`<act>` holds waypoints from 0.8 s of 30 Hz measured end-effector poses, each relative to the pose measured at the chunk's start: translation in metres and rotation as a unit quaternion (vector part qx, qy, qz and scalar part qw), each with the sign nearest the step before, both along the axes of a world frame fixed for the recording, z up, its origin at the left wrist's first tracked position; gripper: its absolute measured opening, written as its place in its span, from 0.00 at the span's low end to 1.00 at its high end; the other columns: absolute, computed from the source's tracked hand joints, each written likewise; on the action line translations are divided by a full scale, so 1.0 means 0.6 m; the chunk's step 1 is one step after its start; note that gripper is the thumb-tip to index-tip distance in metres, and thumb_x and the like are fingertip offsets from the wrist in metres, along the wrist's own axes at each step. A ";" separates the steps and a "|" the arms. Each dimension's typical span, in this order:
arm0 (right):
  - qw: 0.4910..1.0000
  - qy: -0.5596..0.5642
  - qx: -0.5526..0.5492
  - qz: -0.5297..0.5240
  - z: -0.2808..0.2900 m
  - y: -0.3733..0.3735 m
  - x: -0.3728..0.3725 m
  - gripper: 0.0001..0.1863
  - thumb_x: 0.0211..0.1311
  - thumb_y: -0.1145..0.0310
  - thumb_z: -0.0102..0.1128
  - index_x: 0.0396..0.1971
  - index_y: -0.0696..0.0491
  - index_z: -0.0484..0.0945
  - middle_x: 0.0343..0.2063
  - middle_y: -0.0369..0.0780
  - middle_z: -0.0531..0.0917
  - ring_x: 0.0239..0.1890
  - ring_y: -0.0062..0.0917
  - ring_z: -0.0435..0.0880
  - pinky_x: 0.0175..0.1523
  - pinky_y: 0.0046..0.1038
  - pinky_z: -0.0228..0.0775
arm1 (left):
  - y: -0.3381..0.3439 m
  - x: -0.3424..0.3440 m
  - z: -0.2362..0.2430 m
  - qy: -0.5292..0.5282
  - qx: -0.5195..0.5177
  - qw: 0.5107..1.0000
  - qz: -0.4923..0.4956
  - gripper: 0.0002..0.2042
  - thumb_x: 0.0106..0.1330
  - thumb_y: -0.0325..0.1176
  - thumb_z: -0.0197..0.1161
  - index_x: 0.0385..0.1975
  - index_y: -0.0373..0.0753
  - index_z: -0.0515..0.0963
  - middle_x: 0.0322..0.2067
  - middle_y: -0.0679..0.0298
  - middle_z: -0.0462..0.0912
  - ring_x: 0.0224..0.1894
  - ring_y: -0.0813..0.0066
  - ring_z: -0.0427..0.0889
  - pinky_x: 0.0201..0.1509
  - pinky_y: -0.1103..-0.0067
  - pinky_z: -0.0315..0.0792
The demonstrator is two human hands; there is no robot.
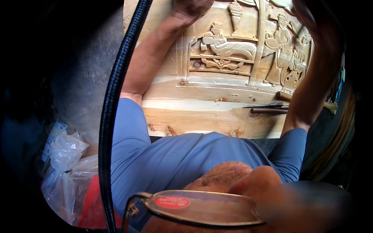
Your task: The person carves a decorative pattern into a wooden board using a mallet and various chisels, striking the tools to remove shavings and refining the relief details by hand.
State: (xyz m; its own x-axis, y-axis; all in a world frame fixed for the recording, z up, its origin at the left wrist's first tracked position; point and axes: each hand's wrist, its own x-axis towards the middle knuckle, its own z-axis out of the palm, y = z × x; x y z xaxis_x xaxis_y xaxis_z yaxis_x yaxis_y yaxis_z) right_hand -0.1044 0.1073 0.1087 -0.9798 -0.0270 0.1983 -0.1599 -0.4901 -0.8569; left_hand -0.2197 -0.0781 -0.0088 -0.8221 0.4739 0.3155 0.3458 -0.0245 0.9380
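Observation:
A pale wooden panel (202,112) lies before me, carved in relief with a reclining figure (229,48), a flower motif (221,63) and standing robed figures (281,50). My left hand (192,7) rests at or just over its far left part, cut off by the upper edge, so its fingers are hidden. At the far right, my right hand (307,15) is over the carving in deep shadow. Its fingers run out of the picture, and whatever either hand holds does not show.
Near my right forearm lie a slim dark-bladed chisel (268,105), a brown tool handle (268,111) and another wooden handle (285,96). Wood chips (222,99) dot the panel. A knotted clear plastic bag (68,155) stands at left. A black braided cable (112,97) crosses the view.

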 end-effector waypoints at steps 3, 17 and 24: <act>0.984 -0.157 0.087 -0.011 0.010 0.026 0.145 0.23 0.80 0.48 0.48 0.42 0.57 0.72 0.23 0.30 0.57 0.20 0.14 0.56 0.21 0.18 0.47 | 0.000 -0.012 -0.029 0.152 0.023 0.988 -0.006 0.09 0.71 0.30 0.65 0.43 0.31 0.87 0.26 0.66 0.87 0.25 0.83 0.76 0.28 0.79 0.70; 0.702 -0.161 0.690 -0.067 -0.124 -0.336 0.369 0.18 0.58 0.58 0.76 0.36 0.54 0.77 0.23 0.41 0.83 0.21 0.33 0.84 0.26 0.32 0.73 | -0.046 0.024 -0.002 0.088 -0.052 0.995 -0.016 0.08 0.71 0.26 0.65 0.45 0.36 0.88 0.21 0.71 0.84 0.17 0.89 0.72 0.20 0.81 0.61; 0.648 -0.084 0.722 -0.227 -0.151 -0.353 0.393 0.20 0.51 0.62 0.80 0.38 0.57 0.82 0.30 0.40 0.87 0.25 0.29 0.82 0.31 0.28 0.75 | -0.175 0.080 -0.018 0.118 -0.011 0.993 -0.028 0.04 0.67 0.26 0.67 0.38 0.37 0.86 0.34 0.66 0.86 0.32 0.80 0.83 0.36 0.81 0.76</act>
State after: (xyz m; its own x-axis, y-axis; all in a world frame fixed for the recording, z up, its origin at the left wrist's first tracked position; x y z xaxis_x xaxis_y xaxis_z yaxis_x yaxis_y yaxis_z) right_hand 0.1317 -0.1046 0.0180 -0.9565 0.2321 0.1767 0.1472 0.9071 -0.3943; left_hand -0.1720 -0.1829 -0.0195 -0.6992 0.5252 0.4850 0.5546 -0.0295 0.8316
